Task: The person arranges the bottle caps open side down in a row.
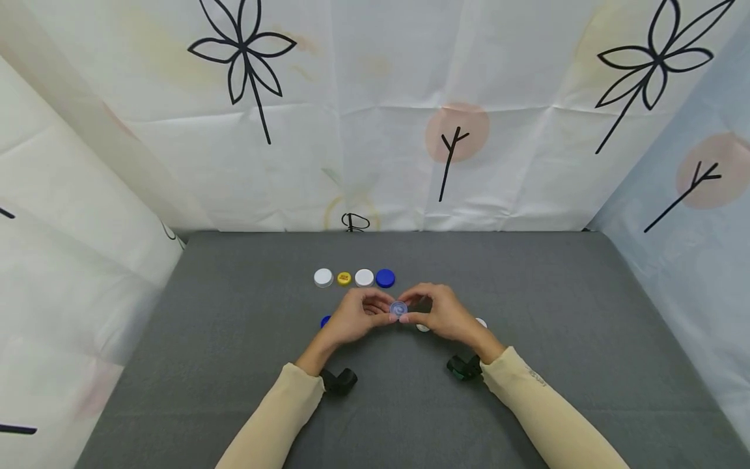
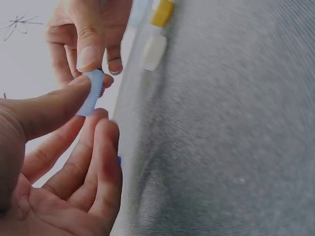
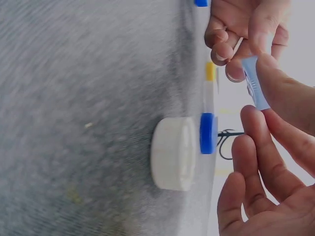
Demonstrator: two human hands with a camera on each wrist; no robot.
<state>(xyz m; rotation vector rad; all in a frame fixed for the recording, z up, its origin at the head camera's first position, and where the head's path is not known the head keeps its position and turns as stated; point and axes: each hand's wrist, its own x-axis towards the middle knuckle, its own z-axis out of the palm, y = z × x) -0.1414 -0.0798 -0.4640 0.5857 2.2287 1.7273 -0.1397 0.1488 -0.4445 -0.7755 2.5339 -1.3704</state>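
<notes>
Both hands meet over the grey table, pinching one light blue bottle cap (image 1: 398, 309) between them. My left hand (image 1: 357, 314) holds the cap's left side between thumb and fingers, and my right hand (image 1: 442, 311) grips its right side the same way. In the left wrist view the ridged edge of the cap (image 2: 91, 93) faces the table side, with a thumb on it from each hand. From the right wrist, the cap (image 3: 256, 83) is seen nearly edge-on, raised off the table. Just below the right hand lies a white cap (image 1: 423, 327), partly hidden.
Behind the hands, a row holds a white cap (image 1: 323, 277), a yellow cap (image 1: 344, 279), another white cap (image 1: 364, 278) and a dark blue cap (image 1: 385, 278). The left hand partly covers a blue cap (image 1: 325, 321). One more white cap (image 1: 481, 322) shows beside the right wrist.
</notes>
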